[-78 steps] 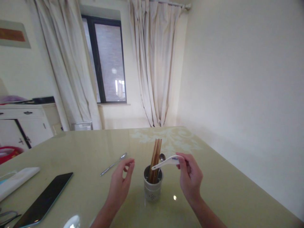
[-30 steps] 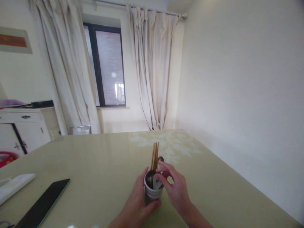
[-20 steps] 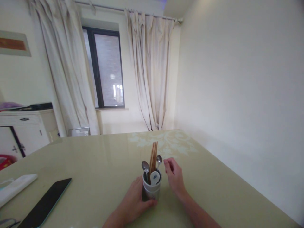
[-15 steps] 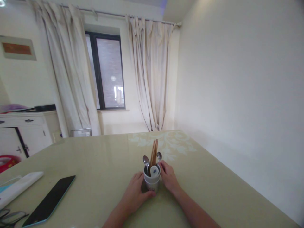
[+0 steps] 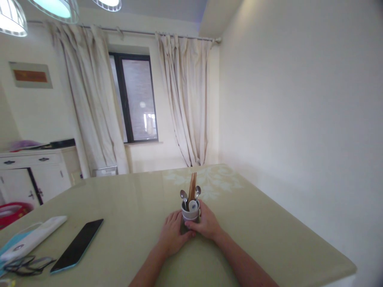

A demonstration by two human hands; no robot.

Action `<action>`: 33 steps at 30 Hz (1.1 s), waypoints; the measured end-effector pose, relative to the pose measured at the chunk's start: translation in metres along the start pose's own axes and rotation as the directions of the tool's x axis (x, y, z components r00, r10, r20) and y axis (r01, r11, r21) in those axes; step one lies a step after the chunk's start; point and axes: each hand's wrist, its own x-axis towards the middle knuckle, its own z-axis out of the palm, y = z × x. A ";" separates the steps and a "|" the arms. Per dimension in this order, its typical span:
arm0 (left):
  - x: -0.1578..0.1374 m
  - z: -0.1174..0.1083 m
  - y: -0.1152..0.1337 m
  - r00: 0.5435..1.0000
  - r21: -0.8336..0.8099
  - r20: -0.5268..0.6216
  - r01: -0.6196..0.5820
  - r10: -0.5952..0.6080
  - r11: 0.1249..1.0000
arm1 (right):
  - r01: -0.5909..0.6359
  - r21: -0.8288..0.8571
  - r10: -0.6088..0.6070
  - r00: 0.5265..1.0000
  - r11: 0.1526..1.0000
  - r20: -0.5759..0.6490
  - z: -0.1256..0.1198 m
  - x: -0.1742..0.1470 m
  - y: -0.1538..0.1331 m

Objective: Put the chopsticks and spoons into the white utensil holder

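A small pale utensil cup (image 5: 190,215) stands upright on the table between my hands. My left hand (image 5: 172,237) curves around its lower left side, thumb across the front near the base. Wrapped around the right side is my right hand (image 5: 208,224), its thumb lying over the cup's front. Wooden chopsticks (image 5: 192,187) rise from the cup. One metal spoon (image 5: 183,195) leans out to the left and another metal spoon (image 5: 198,190) to the right. In front of them sits a white ceramic spoon (image 5: 193,206) with a blue mark. My right fingertips are hidden behind the cup.
On the pale green table (image 5: 128,215), a dark-screened tablet or phone (image 5: 79,245) lies at the left. Beside it are a white power strip-like bar (image 5: 36,239) and black glasses (image 5: 28,265). A wall (image 5: 299,139) runs along the table's right side.
My right hand has moved from the cup's upper right rim down around its side, bringing the thumb across the front. My left hand stays at the base. The view has tilted up slightly.
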 end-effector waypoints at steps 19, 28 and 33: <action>0.023 0.003 -0.012 0.999 0.138 -0.038 -0.012 0.017 0.990 | -0.401 -0.310 0.243 0.864 0.862 -0.442 -0.089 0.039 0.089; 0.043 0.004 -0.004 0.996 0.219 -0.085 -0.004 0.023 0.976 | -0.463 -0.305 0.280 0.825 0.832 -0.490 -0.116 0.038 0.116; 0.039 0.003 0.001 0.997 0.242 -0.078 0.020 -0.001 0.970 | -0.470 -0.305 0.234 0.785 0.828 -0.574 -0.115 0.036 0.114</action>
